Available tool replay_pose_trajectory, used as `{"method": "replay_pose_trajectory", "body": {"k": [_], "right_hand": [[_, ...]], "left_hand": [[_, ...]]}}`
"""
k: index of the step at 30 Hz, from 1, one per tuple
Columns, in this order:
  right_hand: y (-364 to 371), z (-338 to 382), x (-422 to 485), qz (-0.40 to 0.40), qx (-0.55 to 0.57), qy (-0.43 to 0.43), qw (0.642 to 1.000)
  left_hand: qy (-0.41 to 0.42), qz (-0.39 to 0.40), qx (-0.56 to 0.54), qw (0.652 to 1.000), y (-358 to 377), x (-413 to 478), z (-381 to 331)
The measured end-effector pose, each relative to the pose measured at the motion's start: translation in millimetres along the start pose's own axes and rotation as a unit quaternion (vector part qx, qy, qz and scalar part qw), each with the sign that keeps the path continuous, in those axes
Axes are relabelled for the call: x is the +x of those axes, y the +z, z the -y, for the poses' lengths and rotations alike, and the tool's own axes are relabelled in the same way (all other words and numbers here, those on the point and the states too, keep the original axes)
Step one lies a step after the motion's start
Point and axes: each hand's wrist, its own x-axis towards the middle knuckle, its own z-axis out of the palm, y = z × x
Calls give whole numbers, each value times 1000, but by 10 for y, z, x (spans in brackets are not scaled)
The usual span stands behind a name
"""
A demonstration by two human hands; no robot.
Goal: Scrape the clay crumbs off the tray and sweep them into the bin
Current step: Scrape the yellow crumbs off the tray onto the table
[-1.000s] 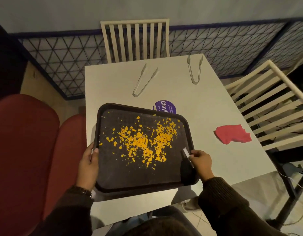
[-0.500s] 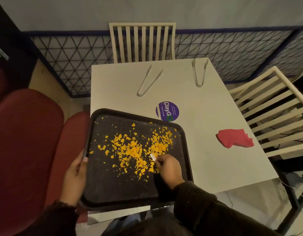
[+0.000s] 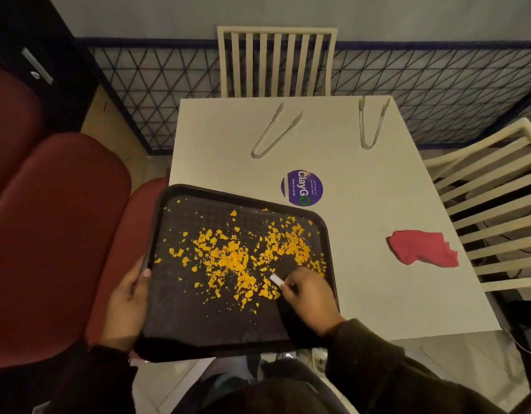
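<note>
left hand point(image 3: 125, 300) grips the tray point(image 3: 180, 330) overhanging the counter point(image 3: 363, 204); right hand point(image 3: 310, 295) pinches a white scraper point(image 3: 277, 278). a hard push could flick crumbs point(image 3: 228, 258) over the rim; no bin shows.

Only legible txt: white "ClayGo" w/ green ring for the "o", on round purple sticker point(image 3: 302, 188) stuck to table point(image 3: 378, 189) just beyond tray point(image 3: 246, 200); smaller lines beside it too tiny to read

Dim, warm indoor light; soft focus, with wide-angle bending at the edges.
</note>
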Motion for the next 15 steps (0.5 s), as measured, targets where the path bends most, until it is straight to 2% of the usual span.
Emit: {"method": "replay_pose_trajectory", "body": {"k": [2, 4, 7, 9, 13, 15], "right_hand": [[93, 78, -146, 59, -36, -73, 995], [164, 132, -214, 105, -61, -97, 988], [205, 102, -183, 94, -43, -86, 991], [178, 41, -98, 58, -29, -61, 996], [25, -105, 146, 19, -33, 61, 997], [-23, -125, 159, 3, -24, 75, 997]], "left_hand": [[-1, -1, 2, 1000, -3, -10, -4], [-4, -3, 4, 1000, 1, -22, -1], [-7, -8, 1, 1000, 5, -43, 18], [-8, -11, -1, 1000, 3, -57, 29], [-11, -3, -1, 1000, -15, -75, 49], [-12, -1, 0, 1000, -25, -71, 50]]}}
